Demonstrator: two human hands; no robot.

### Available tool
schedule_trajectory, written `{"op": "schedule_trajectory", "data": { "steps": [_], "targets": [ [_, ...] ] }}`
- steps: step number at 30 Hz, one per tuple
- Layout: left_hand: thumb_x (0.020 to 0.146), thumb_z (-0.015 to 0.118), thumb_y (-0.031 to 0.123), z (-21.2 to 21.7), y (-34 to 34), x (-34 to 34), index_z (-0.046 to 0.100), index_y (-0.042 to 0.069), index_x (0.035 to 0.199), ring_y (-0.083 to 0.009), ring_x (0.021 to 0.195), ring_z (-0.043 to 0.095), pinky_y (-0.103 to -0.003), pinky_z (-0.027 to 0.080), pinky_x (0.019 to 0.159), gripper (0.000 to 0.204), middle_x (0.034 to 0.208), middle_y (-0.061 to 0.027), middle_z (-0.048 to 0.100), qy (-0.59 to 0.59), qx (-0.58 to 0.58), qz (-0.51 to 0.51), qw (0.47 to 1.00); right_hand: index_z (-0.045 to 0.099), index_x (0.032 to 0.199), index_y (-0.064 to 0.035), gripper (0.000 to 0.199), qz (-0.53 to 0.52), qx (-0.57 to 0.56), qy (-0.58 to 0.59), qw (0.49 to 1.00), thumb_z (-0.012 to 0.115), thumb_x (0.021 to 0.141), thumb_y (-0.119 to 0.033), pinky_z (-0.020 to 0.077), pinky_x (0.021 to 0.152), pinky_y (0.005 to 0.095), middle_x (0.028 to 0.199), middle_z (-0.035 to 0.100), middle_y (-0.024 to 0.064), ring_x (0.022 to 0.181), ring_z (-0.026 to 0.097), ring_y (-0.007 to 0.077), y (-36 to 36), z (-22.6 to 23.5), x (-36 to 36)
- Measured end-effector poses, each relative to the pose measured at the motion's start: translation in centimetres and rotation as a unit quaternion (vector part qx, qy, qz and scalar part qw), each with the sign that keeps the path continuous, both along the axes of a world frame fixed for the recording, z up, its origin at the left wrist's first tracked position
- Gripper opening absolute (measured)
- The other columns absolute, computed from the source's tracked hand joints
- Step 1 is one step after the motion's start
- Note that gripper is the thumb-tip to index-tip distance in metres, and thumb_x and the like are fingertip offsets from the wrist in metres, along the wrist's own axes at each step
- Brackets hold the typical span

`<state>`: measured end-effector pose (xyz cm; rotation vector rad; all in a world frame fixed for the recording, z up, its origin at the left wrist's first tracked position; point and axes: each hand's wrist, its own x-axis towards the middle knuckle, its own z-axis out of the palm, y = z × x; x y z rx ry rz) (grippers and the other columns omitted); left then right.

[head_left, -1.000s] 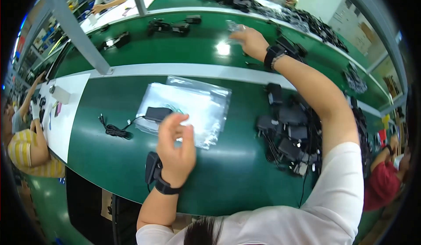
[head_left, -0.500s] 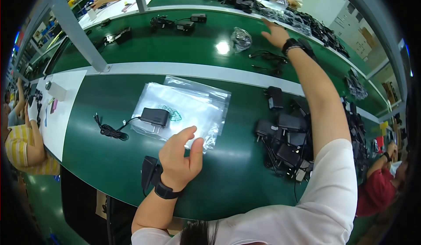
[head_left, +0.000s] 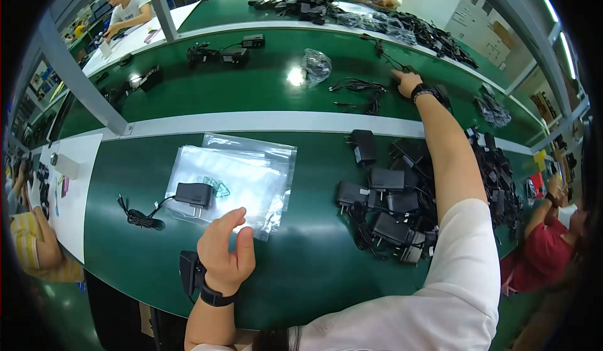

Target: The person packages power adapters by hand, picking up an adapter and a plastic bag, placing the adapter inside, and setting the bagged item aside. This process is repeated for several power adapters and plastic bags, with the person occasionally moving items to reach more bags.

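a person's view down onto a green counter (head_left: 188, 275) with a white stripe across its middle. the landmark is a stack of clear plastic bags (head_left: 232, 184), lying flat near the front edge.

the left hand (head_left: 226, 250) hovers just at the near edge of the bags, fingers (head_left: 233, 216) curled loosely and apart, holding nothing that can be seen. a black power adapter (head_left: 193, 194) sits on the bags' left part, its thin cable (head_left: 141, 216) trailing off to the left of the bags in a small coil.

the right hand (head_left: 407, 81) is stretched far beyond the bags, past the white stripe, resting on a dark item on the far strip of the counter; whether its fingers are closed on it cannot be told. loose black cords (head_left: 361, 93) lie just left of that hand. a heap of black adapters (head_left: 389, 206) lies to the right of the bags.

the bags look thin, floppy and slippery — likely best pinched at an open edge or corner, since a flat press would only slide them. the adapter looks rigid and fairly light; gripping its boxy body seems safer than pulling the cable.
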<state>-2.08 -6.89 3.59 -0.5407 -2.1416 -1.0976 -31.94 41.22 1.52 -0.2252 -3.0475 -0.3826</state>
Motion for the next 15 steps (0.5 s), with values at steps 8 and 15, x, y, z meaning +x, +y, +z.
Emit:
{"op": "schedule_trajectory", "data": {
  "steps": [8, 15],
  "targets": [
    [0.079, 0.06, 0.007, -0.2, 0.0, -0.5, 0.057, -0.002, 0.097, -0.0255, 0.062, 0.059, -0.03, 0.046, 0.054, 0.021, 0.077, -0.0135, 0.062, 0.009, -0.043, 0.002, 0.999, 0.05, 0.118, -0.0199, 0.046, -0.202, -0.159, -0.014, 0.966, 0.055, 0.079, -0.045, 0.0304, 0.096, 0.0478, 0.118, 0.055, 0.0075, 0.113, 0.046, 0.0293, 0.6, -2.1, -3.1],
    [0.078, 0.06, 0.005, 0.1, 0.6, 0.3, 0.057, -0.002, 0.097, -0.0258, 0.062, 0.059, -0.029, 0.046, 0.054, 0.021, 0.077, -0.0135, 0.062, 0.039, -0.04, -0.015, 0.998, 0.045, 0.095, -0.0051, 0.017, 0.063, -0.75, 0.455, 0.475, 0.054, 0.082, -0.007, 0.0454, 0.047, 0.0285, 0.086, 0.059, 0.0137, 0.059, 0.056, 0.0206, 2.3, 11.7, 2.8]
  ]
}}
